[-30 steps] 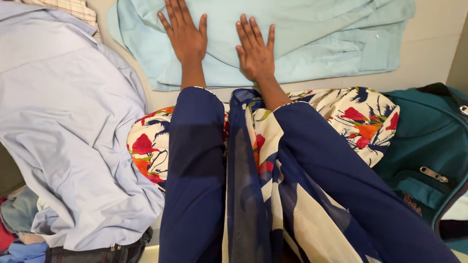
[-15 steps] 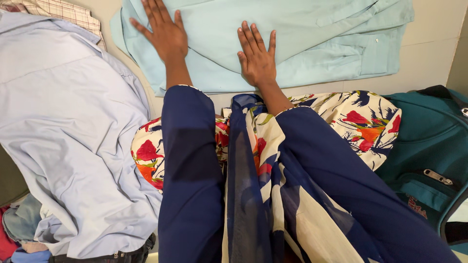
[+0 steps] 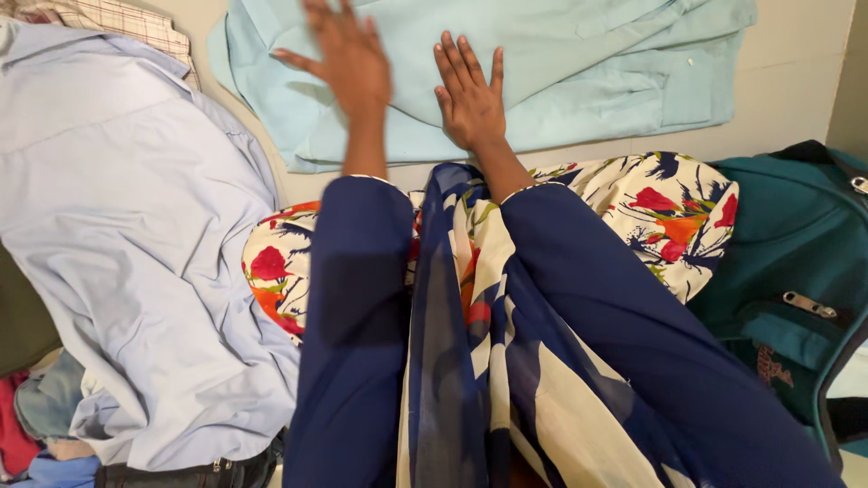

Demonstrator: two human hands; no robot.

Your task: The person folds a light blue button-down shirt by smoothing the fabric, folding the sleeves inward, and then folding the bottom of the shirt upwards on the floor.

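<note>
Plainly, the pale blue shirt point(image 3: 542, 72) lies folded on the floor just ahead of the person's knees. The right hand point(image 3: 470, 95) rests flat on it, fingers spread. The left hand point(image 3: 348, 59), open and motion-blurred, hovers beside the right; contact with the cloth cannot be told. Smoothing seems best done with flat palms stroking outward. Beyond the shirt's far edge the frame cuts off. Left of the shirt, a lavender shirt point(image 3: 127, 235) covers a pile.

Pale beige floor point(image 3: 796, 99) under even light. Left of me lies a pale blue shirt point(image 3: 117, 226); near right stands a teal backpack point(image 3: 796, 262); far left, checked cloth point(image 3: 117, 16).
</note>
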